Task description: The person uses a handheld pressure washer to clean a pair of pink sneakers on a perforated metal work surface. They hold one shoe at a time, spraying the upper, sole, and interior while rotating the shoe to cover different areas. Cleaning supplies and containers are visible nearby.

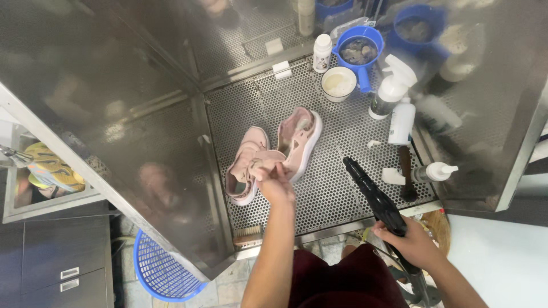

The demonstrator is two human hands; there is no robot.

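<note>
Below, your left hand (275,183) is raised over the perforated metal floor (331,194) of a stainless steel wash cabinet (114,85), its fingers closed together on the upper edge of a pink shoe (246,166). That shoe lies toe away from you, near the cabinet's left wall. A second pink shoe (301,138) lies just beside it to the right, tipped on its side so that the lining and the white sole edge both show; whether the two shoes touch cannot be told.

Your right hand (412,242) is at the cabinet's front edge, wrapped firmly around the grip of a black spray gun (374,197), whose nozzle points up and left toward the shoes but stays apart from them.

At the back of the floor stand a small white bottle (322,52), a white bowl (338,83) holding pale liquid, and a blue jug (358,52) of dark liquid. Along the right wall are a white trigger spray bottle (391,86), a white bottle (402,121) lying beside it, a dark-handled brush (406,174) and a pump bottle (434,171) on its side.

A wooden scrubbing brush (247,235) sits at the front left corner. Outside the cabinet, a blue plastic basket (160,271) stands on the tiled ground.
</note>
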